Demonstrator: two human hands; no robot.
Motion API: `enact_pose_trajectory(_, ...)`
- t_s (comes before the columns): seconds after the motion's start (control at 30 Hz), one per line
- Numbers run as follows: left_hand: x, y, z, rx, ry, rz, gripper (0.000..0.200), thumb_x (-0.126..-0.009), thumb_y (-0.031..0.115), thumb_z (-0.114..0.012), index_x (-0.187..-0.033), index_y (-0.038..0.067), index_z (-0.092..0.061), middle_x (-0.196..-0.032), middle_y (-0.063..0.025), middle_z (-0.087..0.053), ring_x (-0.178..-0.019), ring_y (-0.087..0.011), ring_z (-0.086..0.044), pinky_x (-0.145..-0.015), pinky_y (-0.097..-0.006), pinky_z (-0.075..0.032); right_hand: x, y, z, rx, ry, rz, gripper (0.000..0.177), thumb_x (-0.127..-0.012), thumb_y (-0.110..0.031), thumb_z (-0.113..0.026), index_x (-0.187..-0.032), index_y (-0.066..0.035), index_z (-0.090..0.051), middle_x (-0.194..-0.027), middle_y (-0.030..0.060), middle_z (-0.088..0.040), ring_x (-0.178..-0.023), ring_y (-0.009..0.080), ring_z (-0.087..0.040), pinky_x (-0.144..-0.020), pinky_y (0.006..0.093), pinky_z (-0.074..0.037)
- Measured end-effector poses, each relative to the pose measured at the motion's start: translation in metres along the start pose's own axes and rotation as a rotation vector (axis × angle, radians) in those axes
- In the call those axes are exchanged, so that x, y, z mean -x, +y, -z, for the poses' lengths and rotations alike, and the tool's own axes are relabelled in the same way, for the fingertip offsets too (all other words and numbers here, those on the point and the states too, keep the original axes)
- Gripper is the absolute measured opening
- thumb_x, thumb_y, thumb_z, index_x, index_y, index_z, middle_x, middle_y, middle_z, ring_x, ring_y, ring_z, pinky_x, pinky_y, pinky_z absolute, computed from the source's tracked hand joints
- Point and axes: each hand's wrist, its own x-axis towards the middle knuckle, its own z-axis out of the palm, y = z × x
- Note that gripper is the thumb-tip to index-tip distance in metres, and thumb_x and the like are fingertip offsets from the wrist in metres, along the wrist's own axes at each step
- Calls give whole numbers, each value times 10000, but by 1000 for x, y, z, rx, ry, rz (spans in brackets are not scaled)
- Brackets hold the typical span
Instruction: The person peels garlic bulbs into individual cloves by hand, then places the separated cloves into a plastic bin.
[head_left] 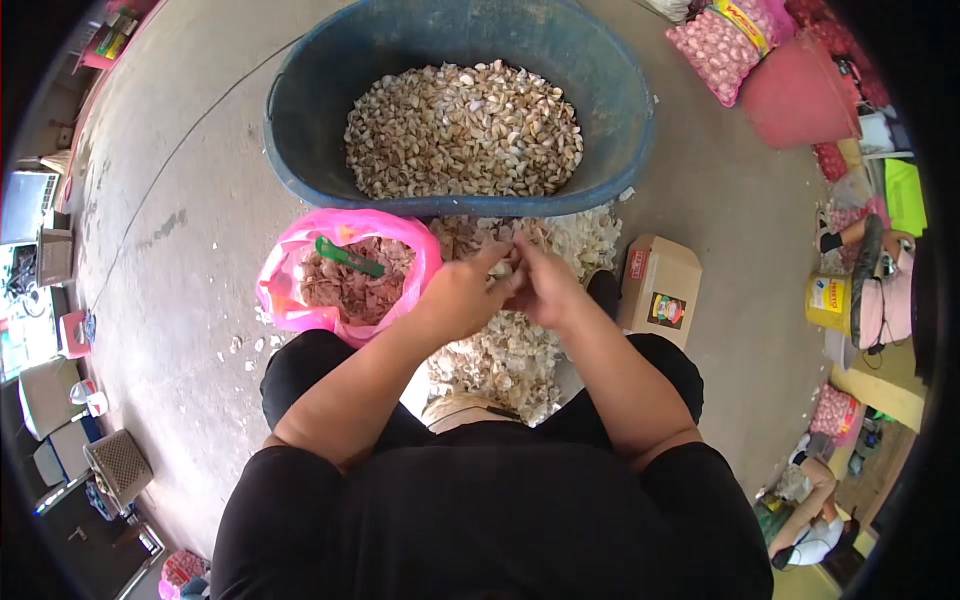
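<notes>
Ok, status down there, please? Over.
Left hand and right hand together over papery skins, hold unclear. Garlic cloves in blue tub. Pink bag near left hand.

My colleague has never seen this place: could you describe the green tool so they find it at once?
Start from the big blue tub at the top of the picture. Just below its left part sits an open bright pink bag holding papery skins. On those skins lies the green tool, slim and slanting, the only green thing in the bag.
</notes>
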Motion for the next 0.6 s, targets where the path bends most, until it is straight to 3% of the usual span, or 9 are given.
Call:
enact_pose_trajectory(0.07,3,-7,-6,-244,224,-276,290,-861,188,-494,-1065,-15,-458,-746,-68,-575,-659,-124,-561,-594,-241,-459,-35,18,21,-146,-34,2,337,-900,-343,-379,-938,-22,-475,-767,75,-544,-680,189,-558,-686,318,-509)
enact_pose_trajectory(0.17,-8,-5,14,329,9,203,250,-865,187,-481,-1015,-5,-424,-788,-93,-570,-695,-146,-563,-625,-262,-464,-7,-30,-12,-278,-56,217,446,-891,-386,-377,-1009,40,-438,-761,96,-535,-772,226,-583,-723,342,-503)
enact_pose_trajectory(0.2,-11,-8,21,598,-23,206,191,-865,183,-475,-937,9,-439,-822,-116,-567,-679,-166,-567,-611,-279,-474,4,-44,-19,-268,-25,283,503,-885,-399,-386,-1058,73,-403,-770,112,-541,-807,234,-583,-736,341,-499)
enact_pose_trajectory(0.23,-12,-9,25,1031,-77,346,192,-871,176,-466,-967,10,-458,-865,-110,-566,-721,-173,-568,-630,-277,-473,10,-54,-23,-255,4,352,566,-878,-411,-395,-1106,107,-368,-778,129,-547,-842,242,-583,-749,340,-495)
enact_pose_trajectory(0.27,-11,-8,28,1101,-80,368,200,-877,174,-453,-989,8,-464,-871,-99,-564,-743,-164,-563,-640,-273,-471,11,-57,-26,-172,88,396,598,-864,-428,-423,-1195,64,-348,-810,160,-571,-851,246,-578,-738,325,-491)
enact_pose_trajectory(0.37,-11,-14,27,1190,-80,296,228,-892,174,-423,-1043,8,-466,-904,-82,-560,-795,-148,-551,-668,-267,-467,8,-39,-25,453,-27,509,443,-869,-367,-448,-1133,-11,-430,-912,126,-573,-842,203,-569,-672,273,-480)
enact_pose_trajectory(0.4,-12,-16,25,1201,-78,250,238,-896,175,-415,-1059,9,-465,-918,-78,-558,-810,-144,-548,-677,-266,-466,3,-32,-26,701,-22,565,326,-854,-295,-512,-1082,-63,-488,-889,65,-582,-764,126,-559,-602,198,-441)
enact_pose_trajectory(0.5,-11,-16,19,1161,-8,179,236,-899,179,-412,-1052,9,-469,-918,-72,-553,-801,-134,-542,-681,-263,-467,6,-13,-28,853,-87,692,293,-797,-224,-609,-974,-3,-534,-875,85,-601,-722,132,-569,-651,262,-453)
enact_pose_trajectory(0.6,-8,0,17,1213,51,269,299,-904,270,-404,-1041,11,-463,-870,-62,-542,-747,-124,-525,-649,-259,-457,9,-8,-27,929,-20,838,269,-760,-167,-644,-942,-4,-531,-848,114,-601,-710,172,-586,-617,276,-462)
